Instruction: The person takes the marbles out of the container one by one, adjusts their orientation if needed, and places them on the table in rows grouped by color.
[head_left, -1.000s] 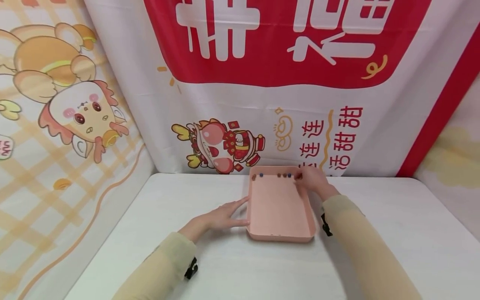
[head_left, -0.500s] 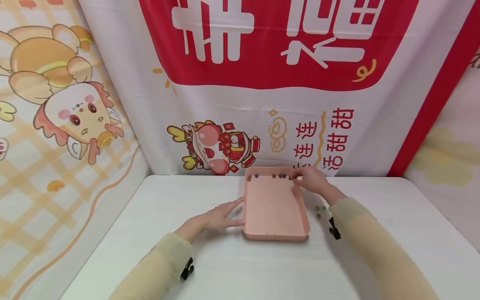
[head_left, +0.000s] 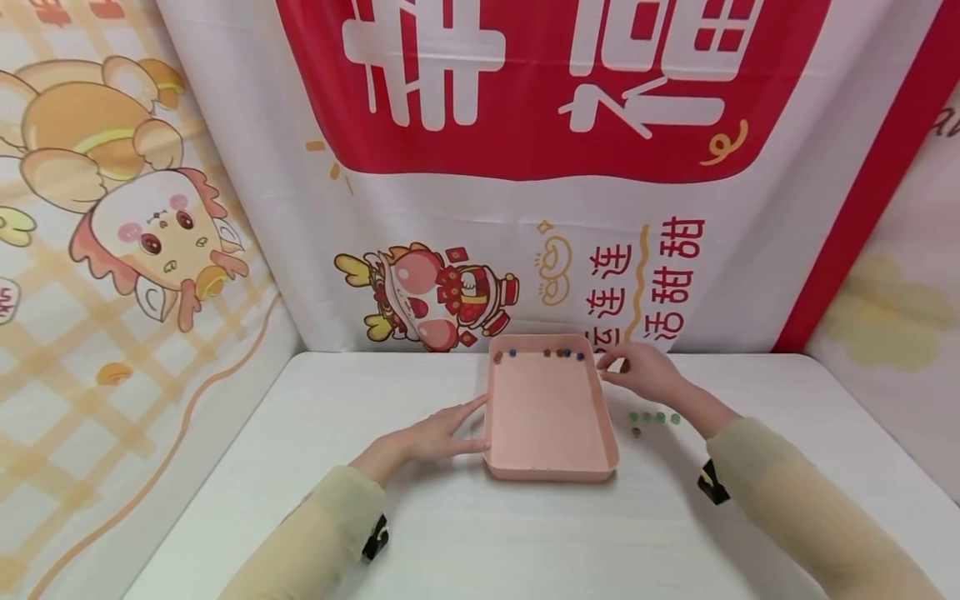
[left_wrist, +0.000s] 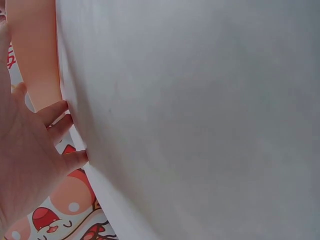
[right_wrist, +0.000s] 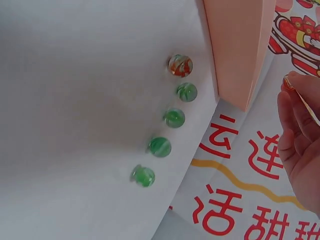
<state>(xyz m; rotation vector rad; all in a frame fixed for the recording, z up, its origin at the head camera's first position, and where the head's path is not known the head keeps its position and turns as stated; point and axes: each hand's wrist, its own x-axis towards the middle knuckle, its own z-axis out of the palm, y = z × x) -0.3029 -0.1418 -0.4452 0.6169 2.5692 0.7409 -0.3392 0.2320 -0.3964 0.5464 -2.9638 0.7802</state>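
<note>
My left hand (head_left: pixel 442 433) has its fingers spread against the left wall of a shallow pink tray (head_left: pixel 551 475); the left wrist view shows the fingers (left_wrist: pixel 60 127) straight. Along the tray's far end lie several glass marbles, among them a blue marble (head_left: pixel 580 357) near the far right corner and a brown marble (head_left: pixel 547 353). Just outside the tray's right wall is my right hand (head_left: pixel 645 372). Its thumb and fingers pinch a small thin gold-edged object (right_wrist: pixel 288 83), whose kind is unclear, with a slim pale line running back along the fingers.
Right of the tray, a row of green marbles (right_wrist: pixel 160 146) and an orange-streaked marble (right_wrist: pixel 180 65) lie on the white table (head_left: pixel 450 533). A printed cloth wall (head_left: pixel 555 200) rises directly behind the tray, and another (head_left: pixel 150 233) stands at the left.
My right hand has drawn out of the tray's far right corner to the right. The blue marble there is uncovered, and the green marbles have come into view. My left hand has stayed put.
</note>
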